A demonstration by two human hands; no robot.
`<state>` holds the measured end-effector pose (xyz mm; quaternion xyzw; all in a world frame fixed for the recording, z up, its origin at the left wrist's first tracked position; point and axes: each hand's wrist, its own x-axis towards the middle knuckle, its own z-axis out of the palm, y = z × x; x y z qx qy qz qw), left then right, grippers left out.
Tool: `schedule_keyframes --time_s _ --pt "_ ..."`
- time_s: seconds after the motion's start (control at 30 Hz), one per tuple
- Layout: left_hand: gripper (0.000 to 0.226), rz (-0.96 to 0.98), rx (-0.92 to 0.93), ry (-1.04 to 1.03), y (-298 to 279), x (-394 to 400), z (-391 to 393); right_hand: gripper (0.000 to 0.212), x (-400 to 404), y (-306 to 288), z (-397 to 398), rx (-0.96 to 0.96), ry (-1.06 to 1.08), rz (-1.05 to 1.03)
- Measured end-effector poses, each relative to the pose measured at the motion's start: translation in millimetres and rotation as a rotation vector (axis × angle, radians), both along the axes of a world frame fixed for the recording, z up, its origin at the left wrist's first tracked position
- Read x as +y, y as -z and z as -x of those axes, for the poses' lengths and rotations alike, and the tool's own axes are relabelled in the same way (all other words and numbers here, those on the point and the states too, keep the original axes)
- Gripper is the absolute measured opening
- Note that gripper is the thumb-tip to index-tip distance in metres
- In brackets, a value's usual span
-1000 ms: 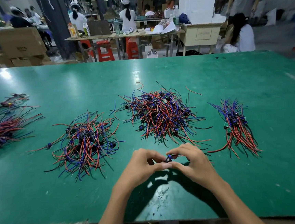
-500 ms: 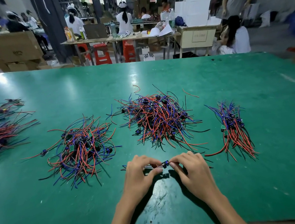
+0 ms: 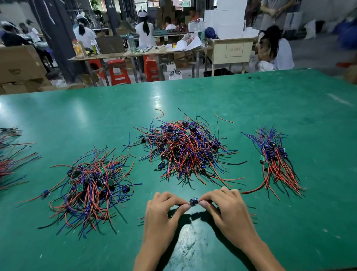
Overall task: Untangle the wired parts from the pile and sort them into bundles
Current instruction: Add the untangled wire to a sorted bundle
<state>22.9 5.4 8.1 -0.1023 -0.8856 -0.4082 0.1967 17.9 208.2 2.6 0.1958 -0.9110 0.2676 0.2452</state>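
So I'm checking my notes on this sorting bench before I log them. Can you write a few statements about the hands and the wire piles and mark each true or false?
1. Both hands pinch one small wired part between them. True.
2. The left hand rests flat on the table. False: its fingers are curled on the part, like those of the right hand.
3. The neat bundle lies right of the big tangled pile. True.
4. The wires are yellow and white. False: they are red, blue and black.
5. Another loose pile lies left of the hands. True.
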Motion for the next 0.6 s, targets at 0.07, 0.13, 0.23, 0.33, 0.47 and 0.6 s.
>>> schedule_keyframes --time_s 0.07,0.13,0.23,0.33,0.47,0.6 --pt "0.012 0.023 0.012 -0.011 -0.8 0.6 -0.4 0.014 -0.3 0.7 0.5 0.013 0.002 0.002" --pt "0.013 0.069 0.021 -0.019 -2.1 2.3 -0.8 0.023 -0.7 0.7 0.6 0.032 0.01 -0.013" --pt "0.011 0.121 0.02 -0.013 -2.5 4.1 -0.8 0.03 -1.2 1.2 1.0 0.046 0.03 -0.042" --pt "0.013 0.144 -0.004 0.002 -1.7 3.4 -0.8 0.033 -1.8 2.2 1.7 0.064 0.045 -0.055" --pt "0.013 0.133 -0.018 0.017 -0.2 2.9 -0.8 0.034 -2.4 2.8 1.7 0.072 0.05 -0.049" --pt "0.011 0.119 -0.018 0.029 0.2 2.6 -1.0 0.029 -2.0 2.1 1.4 0.041 0.034 -0.053"
